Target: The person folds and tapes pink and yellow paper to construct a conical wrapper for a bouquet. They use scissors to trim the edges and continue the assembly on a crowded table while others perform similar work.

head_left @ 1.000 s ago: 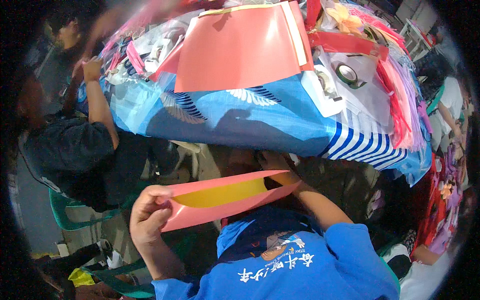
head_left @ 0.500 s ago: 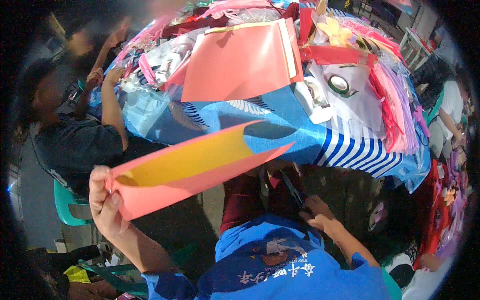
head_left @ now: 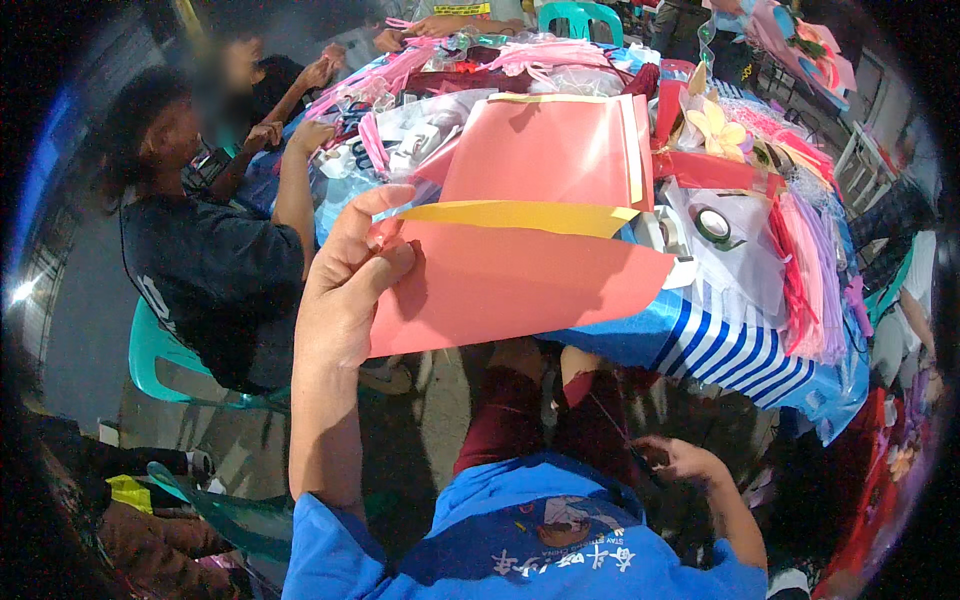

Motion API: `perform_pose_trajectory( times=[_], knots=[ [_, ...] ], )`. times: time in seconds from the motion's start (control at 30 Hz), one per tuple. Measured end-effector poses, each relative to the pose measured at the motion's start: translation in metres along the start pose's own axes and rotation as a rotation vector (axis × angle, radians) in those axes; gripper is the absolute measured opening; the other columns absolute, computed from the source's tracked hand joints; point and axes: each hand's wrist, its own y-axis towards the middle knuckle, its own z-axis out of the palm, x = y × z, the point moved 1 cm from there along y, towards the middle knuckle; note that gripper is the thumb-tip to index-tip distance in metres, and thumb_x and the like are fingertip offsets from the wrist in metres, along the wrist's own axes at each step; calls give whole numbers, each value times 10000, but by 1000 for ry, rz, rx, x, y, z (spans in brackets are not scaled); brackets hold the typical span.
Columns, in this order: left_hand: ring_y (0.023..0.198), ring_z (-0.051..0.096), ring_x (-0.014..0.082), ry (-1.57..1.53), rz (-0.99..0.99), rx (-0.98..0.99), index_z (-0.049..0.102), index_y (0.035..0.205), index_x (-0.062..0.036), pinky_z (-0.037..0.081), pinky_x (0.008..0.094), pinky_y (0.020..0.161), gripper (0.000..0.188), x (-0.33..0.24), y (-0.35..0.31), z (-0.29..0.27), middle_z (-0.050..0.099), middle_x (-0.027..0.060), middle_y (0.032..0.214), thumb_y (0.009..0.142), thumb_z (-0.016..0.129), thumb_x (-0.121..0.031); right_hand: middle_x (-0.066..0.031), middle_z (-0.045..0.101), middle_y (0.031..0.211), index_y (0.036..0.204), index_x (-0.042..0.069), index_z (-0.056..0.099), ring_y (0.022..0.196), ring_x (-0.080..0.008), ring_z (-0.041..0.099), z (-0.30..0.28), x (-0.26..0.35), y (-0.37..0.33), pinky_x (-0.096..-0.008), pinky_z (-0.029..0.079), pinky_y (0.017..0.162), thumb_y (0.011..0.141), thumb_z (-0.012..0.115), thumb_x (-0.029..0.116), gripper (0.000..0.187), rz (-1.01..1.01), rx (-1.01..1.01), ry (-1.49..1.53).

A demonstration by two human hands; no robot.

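My left hand is raised in front of the table, its thumb and fingers closed on one end of a sheet of wrapping paper. The sheet is coral pink outside and yellow inside, folded over on itself, and stretches away to the right. Low by my right thigh, my right hand is closed on dark-handled scissors; their thin blades are hard to make out against my maroon shorts. Beyond the held sheet, a stack of pink and yellow sheets lies on the table.
A blue-and-white striped cloth covers the table. On it are a green tape roll, a white tape dispenser, pink and lilac pipe-cleaner bundles and a yellow flower. A person in black sits at the left on a green chair.
My left hand has moved up and right with the sheet, turning it so its pink outside faces me. My right hand has shifted slightly right and down with the scissors. The view has tilted up.
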Motion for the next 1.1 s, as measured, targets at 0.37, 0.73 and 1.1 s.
perform_pose_trajectory(
  times=[0.37,0.73,1.1],
  knots=[
    [848,564,82,-31,236,-29,424,1213,-42,426,197,728,417,-9,-16,1,594,64,995,819,488,77,-86,579,812,1118,40,493,714,-248,579,45,270,-10,-344,401,667,543,786,194,663,-751,-492,-881],
    [757,487,12,60,338,-223,402,1228,-54,360,132,602,391,-12,-35,-19,569,9,923,858,509,11,-132,593,929,1072,65,467,851,-322,578,73,313,62,-407,389,700,633,697,233,523,-889,-626,-1053],
    [799,510,36,137,319,-241,399,1228,-44,385,142,633,393,1,-34,-28,587,40,965,855,508,14,-106,599,837,1039,50,529,697,-288,574,65,324,82,-346,444,641,608,775,225,526,-919,-538,-1080]
  ],
)
